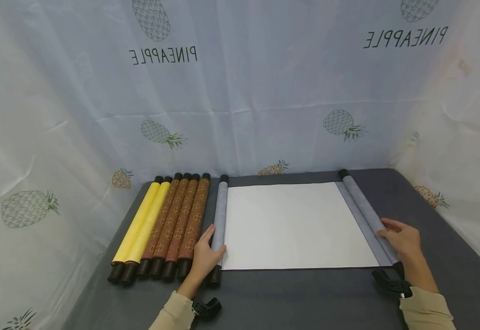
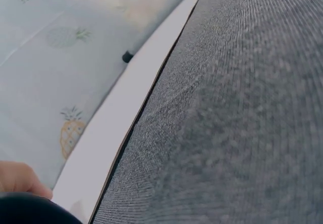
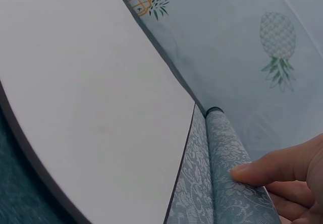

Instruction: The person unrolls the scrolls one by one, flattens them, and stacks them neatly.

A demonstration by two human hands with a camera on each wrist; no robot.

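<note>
A hanging scroll (image 1: 293,227) lies partly unrolled on the dark table, its blank white sheet between two grey-blue patterned rolls with black end knobs. At its left roll (image 1: 220,206), my left hand (image 1: 204,256) holds the lower part, fingers on the outer side and thumb on the inner side. My right hand (image 1: 405,240) grips the right roll (image 1: 363,201) near its lower end. In the right wrist view, the thumb (image 3: 247,173) presses on top of that roll while the other fingers curl beneath. Only part of the left hand (image 2: 20,178) shows in the left wrist view.
Rolled scrolls lie side by side left of the left hand: two yellow scrolls (image 1: 147,220) and several brown patterned scrolls (image 1: 178,215). A pineapple-print curtain (image 1: 244,91) hangs behind and around the grey table (image 1: 289,298). Black wrist devices (image 1: 207,308) sit on both wrists.
</note>
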